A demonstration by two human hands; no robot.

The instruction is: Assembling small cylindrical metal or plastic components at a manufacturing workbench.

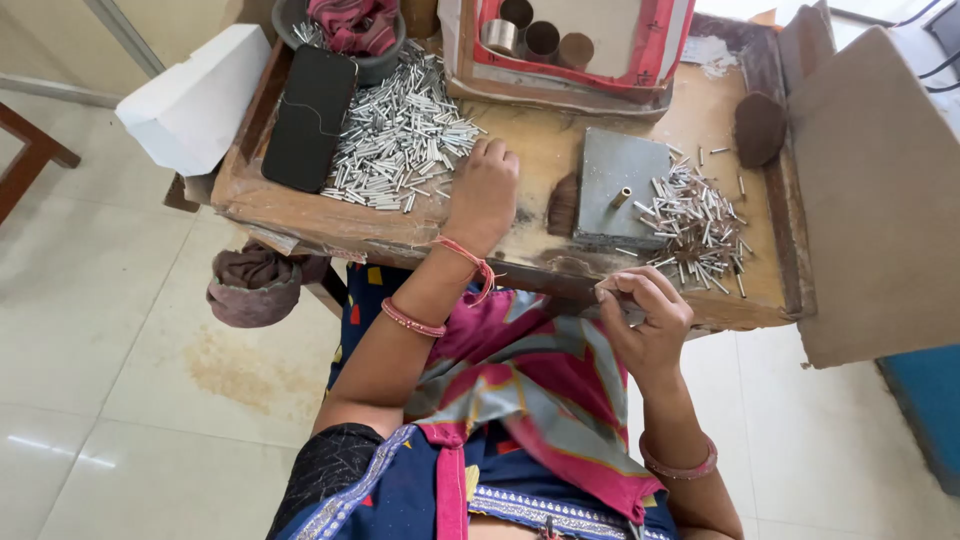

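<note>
My left hand (482, 192) rests knuckles-up on the wooden work table (540, 150), its fingers curled at the right edge of a big heap of small silver metal tubes (400, 130). My right hand (645, 315) hovers at the table's near edge with fingers pinched on a small metal tube (632, 318). A grey metal block (622, 188) with a short upright brass pin (621, 196) stands between my hands. A second, smaller pile of silver tubes (700, 225) lies to the block's right.
A black phone (310, 115) lies left of the big heap. A white box (195, 95) juts off the table's left corner. A red-edged tray with metal cups (540, 40) stands at the back. A cardboard sheet (880, 190) leans on the right. A cloth bundle (255, 285) hangs below.
</note>
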